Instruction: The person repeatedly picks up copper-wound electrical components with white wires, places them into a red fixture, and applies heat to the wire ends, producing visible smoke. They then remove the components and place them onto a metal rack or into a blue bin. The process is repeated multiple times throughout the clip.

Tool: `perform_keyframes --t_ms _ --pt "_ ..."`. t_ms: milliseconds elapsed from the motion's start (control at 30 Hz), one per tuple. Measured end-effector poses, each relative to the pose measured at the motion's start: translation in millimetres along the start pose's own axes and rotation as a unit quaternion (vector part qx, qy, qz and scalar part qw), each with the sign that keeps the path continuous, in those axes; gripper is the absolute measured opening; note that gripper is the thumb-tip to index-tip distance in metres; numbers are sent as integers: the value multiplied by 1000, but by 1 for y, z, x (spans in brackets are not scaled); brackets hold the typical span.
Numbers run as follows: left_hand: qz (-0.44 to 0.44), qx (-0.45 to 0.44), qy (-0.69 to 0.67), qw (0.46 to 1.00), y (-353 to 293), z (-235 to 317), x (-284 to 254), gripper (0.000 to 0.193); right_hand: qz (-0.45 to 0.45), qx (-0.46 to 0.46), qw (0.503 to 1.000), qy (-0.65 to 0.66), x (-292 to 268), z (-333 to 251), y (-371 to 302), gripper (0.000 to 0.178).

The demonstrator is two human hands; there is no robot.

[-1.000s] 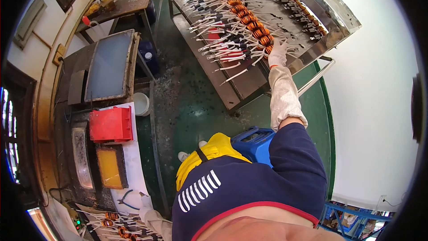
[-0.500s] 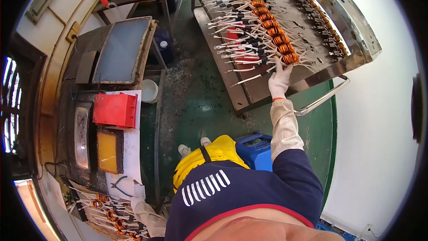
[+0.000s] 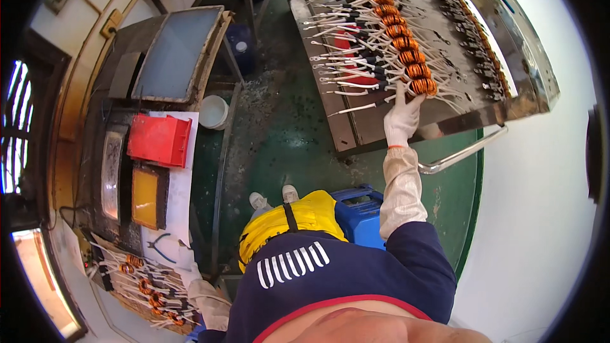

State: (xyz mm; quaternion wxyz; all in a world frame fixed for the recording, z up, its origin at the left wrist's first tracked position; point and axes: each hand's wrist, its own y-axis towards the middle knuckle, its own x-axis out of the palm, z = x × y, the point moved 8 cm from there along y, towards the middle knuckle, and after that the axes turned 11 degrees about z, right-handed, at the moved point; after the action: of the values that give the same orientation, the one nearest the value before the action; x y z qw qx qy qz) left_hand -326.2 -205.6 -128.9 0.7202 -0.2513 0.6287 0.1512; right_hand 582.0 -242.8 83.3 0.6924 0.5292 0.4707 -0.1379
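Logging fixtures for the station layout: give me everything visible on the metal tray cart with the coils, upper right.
The metal tray cart is a flat, shiny steel-looking top with raised rims and a tubular handle on its near edge, standing on the green floor. A long row of orange wound coils with white leads lies along it; something red sits under the leads. The gloved right hand touches the nearest coil. Its legs are hidden.

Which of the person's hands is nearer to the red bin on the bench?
Left. The left hand rests on coils just below the red bin; the right hand is far across, at the metal tray.
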Motion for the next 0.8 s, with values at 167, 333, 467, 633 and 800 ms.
perform_keyframes --t_ms 167,333,467,633,800 --pt "-2 -12 -136 991 -54 36 -50 72 92 -85 974 189 -38 -17 -53 54" --pt "-51 36 -96 993 -79 35 -27 58 -134 -130 902 390 -6 -75 -189 37" --pt "-125 -13 -98 987 -98 105 -75 56 -324 -185 819 435 -3 -144 -276 30" --pt "-144 44 -91 984 -86 125 -70 54 -392 -254 703 537 -27 -231 -291 27" --pt "-132 1 -163 978 -70 106 -70 52 -373 -304 694 536 -18 -282 -267 25"
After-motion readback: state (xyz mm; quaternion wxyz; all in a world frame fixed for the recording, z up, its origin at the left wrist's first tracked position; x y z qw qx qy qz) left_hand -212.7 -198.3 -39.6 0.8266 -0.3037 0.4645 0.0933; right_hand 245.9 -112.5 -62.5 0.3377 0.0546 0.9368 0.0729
